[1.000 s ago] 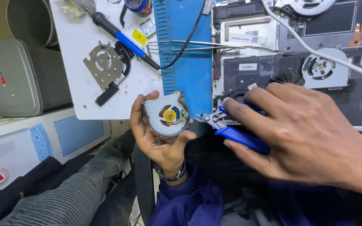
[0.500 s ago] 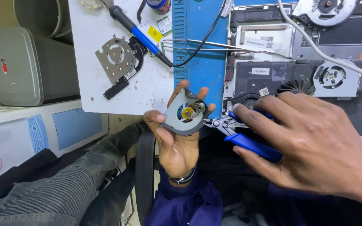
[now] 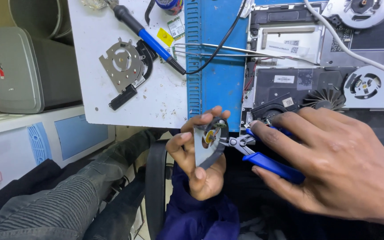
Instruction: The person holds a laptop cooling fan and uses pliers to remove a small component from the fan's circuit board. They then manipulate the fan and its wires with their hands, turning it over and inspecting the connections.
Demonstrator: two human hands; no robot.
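Left hand (image 3: 199, 162) pinched the small fan housing (image 3: 207, 143) by its edges, disc tilted edge-on, open face toward 3 o'clock; half a second before it faced the camera flatter; right hand (image 3: 334, 162) gripped blue-handled pliers (image 3: 254, 153), long axis 10-to-4 o'clock, tips at the housing's rim.

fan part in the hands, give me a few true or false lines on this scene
1. The left hand holds a round fan part. True.
2. The right hand holds red-handled scissors. False: it holds blue-handled pliers.
3. The pliers' tips are at the fan part's edge. True.
4. The soldering iron lies on the white board. True.
5. The metal fan plate rests on the open laptop. False: it lies on the white board, left of the blue mat.
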